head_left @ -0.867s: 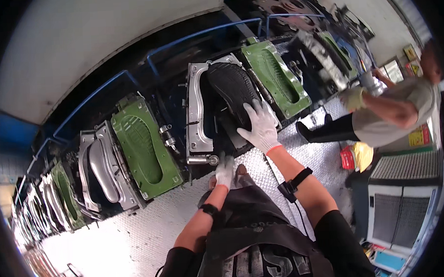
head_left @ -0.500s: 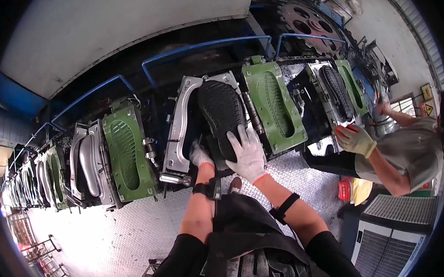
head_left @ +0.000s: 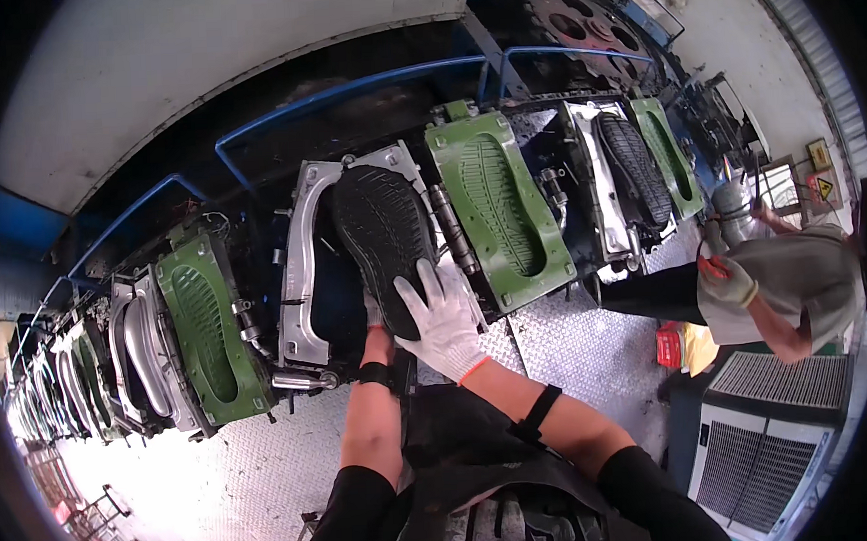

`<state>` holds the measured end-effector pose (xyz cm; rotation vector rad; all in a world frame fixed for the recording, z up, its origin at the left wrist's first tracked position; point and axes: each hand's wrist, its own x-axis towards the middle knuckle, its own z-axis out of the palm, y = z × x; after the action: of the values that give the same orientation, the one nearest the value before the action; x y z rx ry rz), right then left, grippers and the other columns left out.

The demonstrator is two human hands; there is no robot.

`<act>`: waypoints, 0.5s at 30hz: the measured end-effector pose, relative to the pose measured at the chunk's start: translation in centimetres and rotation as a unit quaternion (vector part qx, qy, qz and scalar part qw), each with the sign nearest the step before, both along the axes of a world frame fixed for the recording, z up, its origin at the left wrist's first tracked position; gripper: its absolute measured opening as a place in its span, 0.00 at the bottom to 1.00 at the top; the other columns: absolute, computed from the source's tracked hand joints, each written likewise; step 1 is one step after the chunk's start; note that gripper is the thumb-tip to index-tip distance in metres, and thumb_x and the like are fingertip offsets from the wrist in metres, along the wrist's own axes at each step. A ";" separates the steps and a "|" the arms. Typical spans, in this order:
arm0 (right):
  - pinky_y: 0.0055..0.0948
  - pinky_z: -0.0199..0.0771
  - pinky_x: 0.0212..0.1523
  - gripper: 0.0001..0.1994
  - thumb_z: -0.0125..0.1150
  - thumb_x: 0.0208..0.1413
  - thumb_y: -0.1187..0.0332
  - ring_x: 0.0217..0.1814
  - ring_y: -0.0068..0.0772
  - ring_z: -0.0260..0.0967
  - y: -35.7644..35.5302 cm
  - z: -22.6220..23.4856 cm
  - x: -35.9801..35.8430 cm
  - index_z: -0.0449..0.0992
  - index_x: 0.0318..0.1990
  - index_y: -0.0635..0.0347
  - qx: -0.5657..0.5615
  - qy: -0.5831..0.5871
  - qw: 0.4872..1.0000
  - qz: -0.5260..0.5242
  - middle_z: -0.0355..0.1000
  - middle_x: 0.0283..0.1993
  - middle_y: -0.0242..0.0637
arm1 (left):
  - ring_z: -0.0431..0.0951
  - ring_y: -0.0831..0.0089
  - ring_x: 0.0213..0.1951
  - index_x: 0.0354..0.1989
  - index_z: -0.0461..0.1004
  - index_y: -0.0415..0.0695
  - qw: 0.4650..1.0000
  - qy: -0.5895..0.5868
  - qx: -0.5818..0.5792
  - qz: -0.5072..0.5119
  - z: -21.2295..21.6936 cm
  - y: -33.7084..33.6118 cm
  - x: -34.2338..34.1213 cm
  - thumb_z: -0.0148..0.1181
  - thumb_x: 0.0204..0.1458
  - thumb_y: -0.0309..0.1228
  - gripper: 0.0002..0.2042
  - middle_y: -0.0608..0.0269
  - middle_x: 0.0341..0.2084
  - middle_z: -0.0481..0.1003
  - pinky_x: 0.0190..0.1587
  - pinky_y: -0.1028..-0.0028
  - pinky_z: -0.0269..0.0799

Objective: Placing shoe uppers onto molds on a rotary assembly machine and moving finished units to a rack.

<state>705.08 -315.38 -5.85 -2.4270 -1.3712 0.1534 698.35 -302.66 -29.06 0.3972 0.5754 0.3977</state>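
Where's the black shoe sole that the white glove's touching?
The black shoe sole is just left of centre in the head view, touching the right hand, between the left side of a silver mold frame and a green mold.

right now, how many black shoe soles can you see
2. One black sole is near the centre, with the gloved right hand on it; the other sole lies in the silver mould farther right. More may be hidden in the crowded far-left row.
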 end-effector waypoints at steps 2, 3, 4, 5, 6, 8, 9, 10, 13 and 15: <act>0.54 0.48 0.64 0.45 0.70 0.35 0.51 0.67 0.58 0.46 0.5 0.2 0.3 0.56 0.65 0.43 0.009 0.011 1.000 -0.013 0.46 0.68 0.47 | 0.64 0.66 0.60 0.65 0.56 0.46 1.000 0.004 0.003 -0.023 0.6 -0.9 -1.1 0.42 0.63 0.40 0.23 0.60 0.59 0.64 0.62 0.65 0.60; 0.54 0.51 0.62 0.44 0.70 0.35 0.52 0.66 0.58 0.48 0.9 0.5 0.0 0.56 0.65 0.42 0.024 0.027 0.999 -0.006 0.46 0.68 0.46 | 0.64 0.66 0.60 0.65 0.56 0.46 1.000 0.009 0.007 -0.025 0.9 -1.2 -2.6 0.42 0.63 0.40 0.23 0.60 0.59 0.64 0.62 0.66 0.60; 0.53 0.55 0.61 0.44 0.71 0.34 0.53 0.65 0.58 0.49 1.0 1.0 0.2 0.57 0.64 0.41 0.023 0.016 1.000 -0.003 0.47 0.68 0.45 | 0.64 0.66 0.60 0.65 0.56 0.46 0.999 0.011 0.008 -0.035 1.4 -1.6 -3.4 0.42 0.63 0.40 0.23 0.61 0.59 0.64 0.62 0.66 0.60; 0.53 0.55 0.61 0.44 0.71 0.34 0.53 0.65 0.58 0.49 1.2 0.9 0.5 0.57 0.64 0.41 0.021 0.015 1.000 -0.007 0.47 0.68 0.45 | 0.64 0.66 0.60 0.65 0.56 0.46 0.999 0.015 0.012 -0.046 1.9 -2.0 -4.2 0.42 0.63 0.40 0.23 0.61 0.59 0.64 0.62 0.66 0.61; 0.52 0.56 0.60 0.44 0.71 0.34 0.54 0.65 0.58 0.49 1.4 0.8 0.7 0.57 0.64 0.41 0.036 0.019 0.999 -0.008 0.47 0.68 0.45 | 0.64 0.66 0.59 0.65 0.56 0.46 0.998 0.017 0.017 -0.052 2.7 -2.2 -5.2 0.42 0.63 0.40 0.23 0.61 0.59 0.64 0.62 0.66 0.61; 0.49 0.59 0.59 0.44 0.71 0.34 0.55 0.62 0.57 0.52 2.2 0.5 2.5 0.58 0.63 0.46 0.086 0.040 0.995 -0.005 0.50 0.67 0.48 | 0.64 0.66 0.59 0.64 0.56 0.46 0.997 0.019 0.026 -0.068 3.9 -2.7 -6.9 0.42 0.63 0.40 0.23 0.61 0.59 0.64 0.62 0.66 0.61; 0.45 0.60 0.60 0.43 0.70 0.35 0.58 0.62 0.55 0.54 2.8 1.0 3.3 0.58 0.63 0.51 0.147 0.081 0.986 -0.021 0.52 0.65 0.50 | 0.64 0.67 0.59 0.64 0.56 0.46 0.997 0.022 0.032 -0.072 4.7 -2.9 -8.1 0.42 0.63 0.40 0.23 0.62 0.58 0.64 0.62 0.66 0.61; 0.43 0.61 0.59 0.40 0.68 0.37 0.60 0.61 0.53 0.58 3.4 1.5 4.3 0.59 0.62 0.54 0.224 0.102 0.968 -0.046 0.57 0.62 0.51 | 0.64 0.67 0.59 0.64 0.56 0.46 0.996 0.023 0.033 -0.080 5.3 -3.3 -8.7 0.42 0.63 0.40 0.23 0.62 0.58 0.64 0.62 0.66 0.61; 0.35 0.72 0.50 0.26 0.60 0.49 0.62 0.50 0.42 0.71 5.0 5.8 7.8 0.67 0.56 0.62 0.375 0.424 0.811 -0.148 0.72 0.48 0.44 | 0.64 0.67 0.59 0.64 0.56 0.47 0.994 0.012 0.049 -0.096 6.9 -3.6 -9.5 0.42 0.63 0.40 0.23 0.62 0.58 0.64 0.62 0.67 0.61; 0.34 0.77 0.40 0.19 0.56 0.55 0.61 0.47 0.37 0.73 3.6 6.6 10.7 0.70 0.51 0.61 0.414 0.697 0.549 -0.204 0.74 0.45 0.41 | 0.64 0.67 0.59 0.64 0.57 0.47 0.992 -0.019 0.065 -0.110 7.0 -3.6 -8.2 0.43 0.63 0.40 0.23 0.63 0.58 0.65 0.62 0.67 0.61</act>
<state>715.82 -311.81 0.77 -0.9862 0.0177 0.8379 690.12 -306.28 -22.01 0.5715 0.4632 0.2302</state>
